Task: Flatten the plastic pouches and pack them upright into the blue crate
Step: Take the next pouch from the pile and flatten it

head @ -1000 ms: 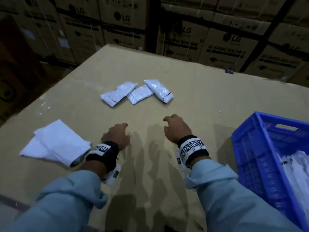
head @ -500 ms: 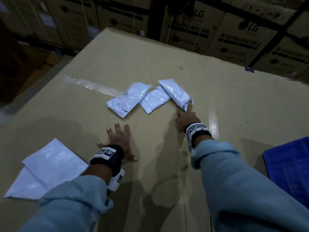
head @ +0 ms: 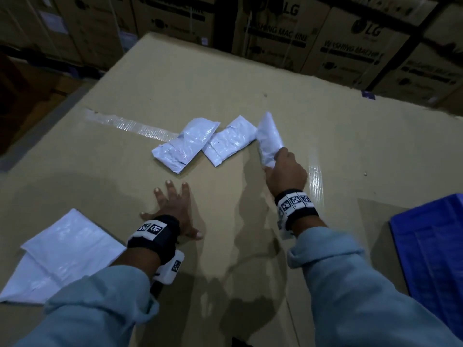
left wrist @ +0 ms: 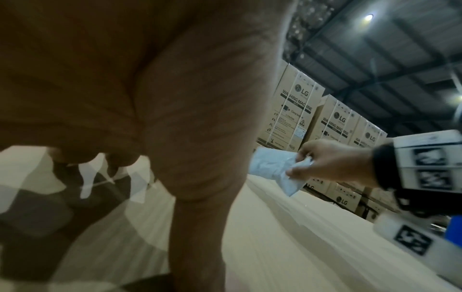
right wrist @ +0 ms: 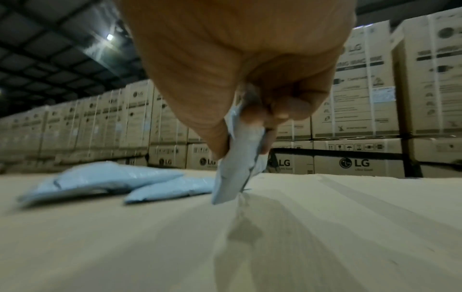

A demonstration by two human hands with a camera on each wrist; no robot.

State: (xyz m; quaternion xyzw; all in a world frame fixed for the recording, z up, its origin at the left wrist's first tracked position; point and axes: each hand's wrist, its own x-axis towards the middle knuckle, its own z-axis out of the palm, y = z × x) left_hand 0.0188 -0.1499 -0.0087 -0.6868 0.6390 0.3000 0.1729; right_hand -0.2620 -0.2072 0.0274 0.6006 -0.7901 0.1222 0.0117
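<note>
Head view: the right hand (head: 285, 172) was closed on the near end of one white pouch (head: 269, 137), pinched between thumb and curled fingers and tilted up off the cardboard surface (head: 250, 81) — its far end was just beside the middle pouch (head: 229, 141). The left pouch (head: 186, 145) lay flat, overlapped at one corner by the middle pouch. Nearer than these, the left hand (head: 175, 209) was pressed flat on the cardboard, fingers spread and straight, with nothing held. Flat white bags (head: 62, 251) lay beside the left hand's wrist. The blue crate (head: 431, 246) stood well apart from the pouches — at the frame's right edge, only a corner shown.
</note>
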